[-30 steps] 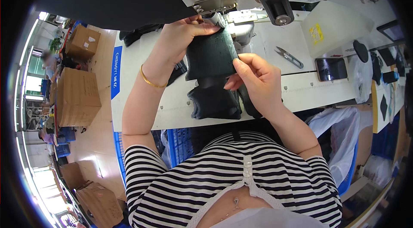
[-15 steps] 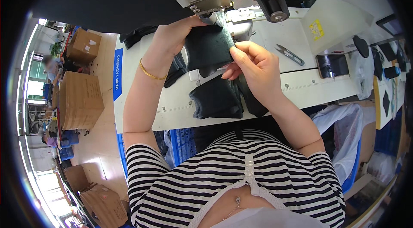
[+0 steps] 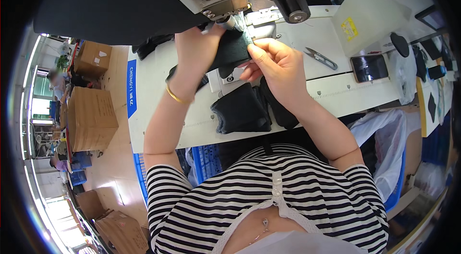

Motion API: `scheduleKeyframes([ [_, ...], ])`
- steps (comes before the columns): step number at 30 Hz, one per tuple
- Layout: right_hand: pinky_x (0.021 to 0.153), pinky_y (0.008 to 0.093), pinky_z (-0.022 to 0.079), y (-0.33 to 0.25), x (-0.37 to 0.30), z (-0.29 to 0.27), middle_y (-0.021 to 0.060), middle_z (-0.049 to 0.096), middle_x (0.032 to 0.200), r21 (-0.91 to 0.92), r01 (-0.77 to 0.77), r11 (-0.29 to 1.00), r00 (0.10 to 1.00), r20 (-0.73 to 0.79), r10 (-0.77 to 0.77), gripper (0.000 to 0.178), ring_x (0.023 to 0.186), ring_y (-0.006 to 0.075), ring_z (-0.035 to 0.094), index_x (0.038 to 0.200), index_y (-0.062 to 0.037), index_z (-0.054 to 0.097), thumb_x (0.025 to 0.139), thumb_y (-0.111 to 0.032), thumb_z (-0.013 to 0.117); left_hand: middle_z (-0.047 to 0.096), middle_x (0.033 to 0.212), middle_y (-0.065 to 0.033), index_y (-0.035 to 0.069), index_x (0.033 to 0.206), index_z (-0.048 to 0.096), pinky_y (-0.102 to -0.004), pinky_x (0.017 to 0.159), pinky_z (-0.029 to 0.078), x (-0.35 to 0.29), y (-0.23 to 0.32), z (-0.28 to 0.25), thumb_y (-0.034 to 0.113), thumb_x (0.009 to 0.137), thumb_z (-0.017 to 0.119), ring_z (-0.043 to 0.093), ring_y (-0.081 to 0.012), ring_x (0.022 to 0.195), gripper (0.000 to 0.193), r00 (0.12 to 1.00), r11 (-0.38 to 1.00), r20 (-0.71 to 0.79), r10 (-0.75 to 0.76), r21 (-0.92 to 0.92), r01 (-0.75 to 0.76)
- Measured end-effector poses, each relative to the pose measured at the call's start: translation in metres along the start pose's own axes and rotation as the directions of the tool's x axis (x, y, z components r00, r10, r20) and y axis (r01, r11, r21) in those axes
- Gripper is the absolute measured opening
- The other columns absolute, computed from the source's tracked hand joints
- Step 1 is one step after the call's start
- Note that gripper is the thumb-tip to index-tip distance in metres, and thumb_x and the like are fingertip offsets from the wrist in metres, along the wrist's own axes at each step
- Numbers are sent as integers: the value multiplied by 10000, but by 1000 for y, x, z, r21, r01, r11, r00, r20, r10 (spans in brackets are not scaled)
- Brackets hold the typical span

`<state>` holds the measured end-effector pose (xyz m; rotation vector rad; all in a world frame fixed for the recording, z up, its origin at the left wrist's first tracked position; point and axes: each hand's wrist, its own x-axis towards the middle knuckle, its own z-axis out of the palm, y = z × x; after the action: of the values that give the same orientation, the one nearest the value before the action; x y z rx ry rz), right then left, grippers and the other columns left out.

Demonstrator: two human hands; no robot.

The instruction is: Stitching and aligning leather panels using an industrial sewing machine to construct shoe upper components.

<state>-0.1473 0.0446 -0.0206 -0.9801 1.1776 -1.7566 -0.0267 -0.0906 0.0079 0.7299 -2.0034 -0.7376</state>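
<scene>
A dark green-black fabric piece (image 3: 232, 51) lies under the head of a sewing machine (image 3: 225, 2). My right hand (image 3: 277, 64) pinches its right edge between thumb and fingers, just in front of the lit needle area. My left hand (image 3: 196, 52) is at the fabric's left side, close below the machine head; its fingers are partly hidden and smeared by motion, so their grip cannot be made out. Nearer to me, a folded dark fabric piece (image 3: 242, 110) rests on the white table (image 3: 192, 131), with another dark piece (image 3: 279, 107) beside it.
Thread snips (image 3: 321, 58) and a phone (image 3: 370, 68) lie to the right. More dark pieces (image 3: 152, 45) sit at the far left. Blue crates (image 3: 207, 160) stand below the table edge, and cardboard boxes (image 3: 93, 117) on the floor at left.
My left hand has shifted left and toward me, now covering part of the fabric's left side. My right hand and the fabric edge have moved slightly left and away from me.
</scene>
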Motion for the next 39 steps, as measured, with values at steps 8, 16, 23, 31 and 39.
scheduleKeyframes([
  [8,646,244,560,0,-10,-6,86,698,786,-161,66,985,998,-9,-68,196,717,123,700,1043,47,635,973,-120,560,557,1119,-96,37,1111,617,-319,914,432,-44,12,3,85,685,822,545,-207,1076,475,921,920,76,381,64,-386],
  [16,642,248,555,4,-9,-11,92,709,816,-155,145,977,989,33,-142,185,744,136,713,1027,30,631,976,-127,547,559,1122,-65,28,1060,644,-283,874,420,-45,15,8,58,733,794,523,-138,1043,361,988,982,119,94,-174,-73],
  [23,610,234,537,-2,-9,-15,77,703,740,-226,122,966,992,52,-113,175,678,115,698,940,23,644,959,-131,562,614,842,-58,57,907,697,-315,694,458,-51,25,15,-9,717,748,587,-230,734,208,894,889,-75,442,173,-424],
  [31,612,237,540,-3,-7,-15,81,702,742,-187,146,972,986,106,-128,186,671,120,695,911,31,648,950,-125,554,625,853,-64,-4,898,688,-349,693,478,-47,23,14,9,580,693,605,-223,746,319,648,584,42,761,391,-711],
  [39,562,240,516,-5,-4,-15,68,681,692,-192,109,975,992,88,-93,208,608,111,663,858,26,637,948,-131,534,637,856,-62,-7,890,719,-364,712,496,-51,25,14,-71,608,700,619,-229,752,290,629,536,85,773,443,-719],
])
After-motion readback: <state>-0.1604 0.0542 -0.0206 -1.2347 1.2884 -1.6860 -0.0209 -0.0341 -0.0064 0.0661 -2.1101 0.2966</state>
